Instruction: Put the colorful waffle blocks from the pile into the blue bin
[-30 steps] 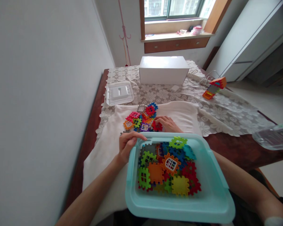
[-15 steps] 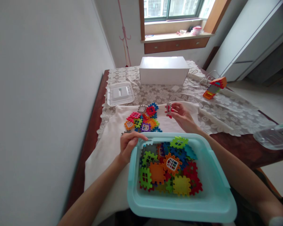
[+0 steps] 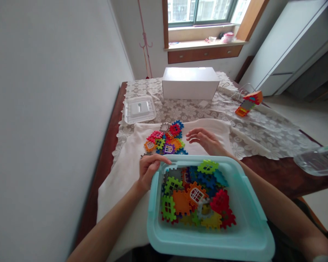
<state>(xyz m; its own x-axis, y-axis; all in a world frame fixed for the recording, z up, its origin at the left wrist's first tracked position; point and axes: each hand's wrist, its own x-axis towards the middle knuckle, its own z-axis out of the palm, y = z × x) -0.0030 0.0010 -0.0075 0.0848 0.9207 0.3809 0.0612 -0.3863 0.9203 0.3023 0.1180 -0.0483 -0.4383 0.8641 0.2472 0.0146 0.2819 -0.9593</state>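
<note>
A turquoise plastic tub (image 3: 251,222) is in front of me, holding many interlocking building tiles. Among them are a plain orange tile (image 3: 182,202), an orange window tile (image 3: 196,194), a grey open-framed tile (image 3: 205,209) and red tiles (image 3: 221,201). My left hand (image 3: 151,171) grips the tub's far left corner, index finger lying along the rim. Beyond the tub, my right hand (image 3: 203,140) hovers over the white cloth with its fingers apart, holding nothing. Just left of it lies a pile of coloured tiles, with a purple window tile (image 3: 169,148) at its near side.
A white box (image 3: 190,87) stands at the back of the lace-covered table. Left of it lies a clear lid (image 3: 140,110). At the right are an assembled tile structure (image 3: 248,104) and a clear plastic bottle (image 3: 318,160). A wall runs along the left.
My right hand has let go of the small grey tile it held and opened, moving slightly down. A grey tile now lies over the yellow one in the tub, and the red tiles there have shifted.
</note>
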